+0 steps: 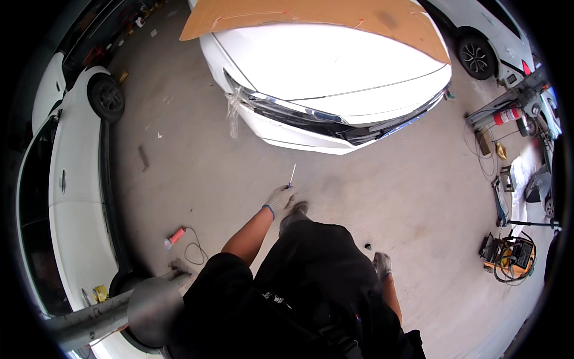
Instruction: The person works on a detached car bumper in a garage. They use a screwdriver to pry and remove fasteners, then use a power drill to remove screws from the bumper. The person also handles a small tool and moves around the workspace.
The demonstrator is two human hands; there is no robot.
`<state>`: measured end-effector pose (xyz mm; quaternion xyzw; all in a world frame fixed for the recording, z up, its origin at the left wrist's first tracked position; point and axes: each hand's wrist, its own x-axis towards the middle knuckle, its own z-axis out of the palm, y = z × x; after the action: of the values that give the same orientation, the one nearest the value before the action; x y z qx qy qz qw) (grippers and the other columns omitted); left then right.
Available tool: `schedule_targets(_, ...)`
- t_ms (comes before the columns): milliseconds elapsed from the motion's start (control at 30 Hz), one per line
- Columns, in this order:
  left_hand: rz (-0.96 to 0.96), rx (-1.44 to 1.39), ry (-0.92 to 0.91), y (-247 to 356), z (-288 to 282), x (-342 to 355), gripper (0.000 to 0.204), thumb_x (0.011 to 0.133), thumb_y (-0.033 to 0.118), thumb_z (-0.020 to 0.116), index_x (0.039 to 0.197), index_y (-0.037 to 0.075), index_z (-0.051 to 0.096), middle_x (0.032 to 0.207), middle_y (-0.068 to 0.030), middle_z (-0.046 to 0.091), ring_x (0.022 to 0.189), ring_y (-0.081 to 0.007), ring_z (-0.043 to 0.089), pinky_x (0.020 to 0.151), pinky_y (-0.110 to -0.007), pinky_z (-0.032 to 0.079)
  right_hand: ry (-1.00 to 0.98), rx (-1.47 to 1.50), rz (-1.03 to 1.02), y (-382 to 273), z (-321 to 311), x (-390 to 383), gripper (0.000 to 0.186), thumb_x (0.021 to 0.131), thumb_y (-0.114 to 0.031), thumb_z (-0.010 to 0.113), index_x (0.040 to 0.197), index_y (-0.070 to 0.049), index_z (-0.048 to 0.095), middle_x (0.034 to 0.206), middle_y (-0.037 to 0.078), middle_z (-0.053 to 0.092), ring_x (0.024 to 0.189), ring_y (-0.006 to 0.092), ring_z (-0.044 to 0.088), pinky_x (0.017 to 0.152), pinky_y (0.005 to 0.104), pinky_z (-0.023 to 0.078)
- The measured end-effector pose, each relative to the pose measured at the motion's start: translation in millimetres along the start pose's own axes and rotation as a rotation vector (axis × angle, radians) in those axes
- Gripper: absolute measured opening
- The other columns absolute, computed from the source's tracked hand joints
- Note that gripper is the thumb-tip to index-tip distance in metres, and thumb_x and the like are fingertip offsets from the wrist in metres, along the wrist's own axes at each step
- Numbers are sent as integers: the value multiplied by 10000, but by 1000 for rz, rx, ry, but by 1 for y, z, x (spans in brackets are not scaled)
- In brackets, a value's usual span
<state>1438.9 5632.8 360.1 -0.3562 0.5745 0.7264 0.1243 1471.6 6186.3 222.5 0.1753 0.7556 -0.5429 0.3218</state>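
Note:
My left hand (280, 198), in a pale work glove with a blue cuff, is closed around a screwdriver. The screwdriver (292, 175) has a thin metal shaft pointing forward, and its handle is mostly hidden in the glove. Low at my right side hangs my right hand (382, 262), in a greyish glove; its fingers are too small and unclear to read. Ahead of me stands a white car (323, 72), its front end toward me, with brown cardboard (317, 13) over the hood. Clear plastic film or tape (234, 110) dangles by its left headlight.
Another white car (81, 197) stands along the left, with a grey metal beam (89, 323) near it. A red corded power tool (177, 235) lies on the floor. At right are a lift post (502, 107), a fire extinguisher (507, 116) and an orange-black machine (510, 257) with cables.

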Motion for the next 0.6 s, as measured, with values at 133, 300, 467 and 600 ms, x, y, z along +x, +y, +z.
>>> schedule_targets(133, -3, -25, -112, 73, 96, -20, 485, 962, 545, 479, 1039, 110, 681, 858, 7, 603, 751, -106, 552, 674, -290, 487, -36, 312, -282, -164, 61, -4, 128, 921, -169, 497, 967, -53, 523, 840, 69, 546, 695, 152, 494, 604, 308, 400)
schedule_targets(300, 349, 116, -172, 111, 194, -37, 589, 959, 611, 423, 939, 94, 706, 886, -27, 633, 817, -161, 563, 750, -338, 484, -419, 308, -630, -339, 138, -56, 257, 971, -159, 463, 1165, -1, 522, 1049, 107, 585, 919, 164, 541, 788, 310, 447)
schedule_targets(467, 481, 166, 44, 113, 189, -9, 637, 955, 600, 427, 895, 22, 689, 837, -133, 677, 814, -247, 634, 782, -383, 480, -302, 450, -530, -389, 173, -120, 394, 1016, -160, 433, 1352, 36, 499, 1254, 138, 600, 1125, 179, 568, 941, 316, 483)
schedule_targets(600, 509, 75, 149, 83, 128, 80, 566, 949, 602, 461, 864, 74, 645, 754, -48, 610, 725, -167, 561, 682, -316, 449, -318, -105, -938, -409, 146, -174, 338, 1025, -180, 440, 1246, 49, 555, 1232, 151, 622, 1106, 238, 592, 975, 356, 467)
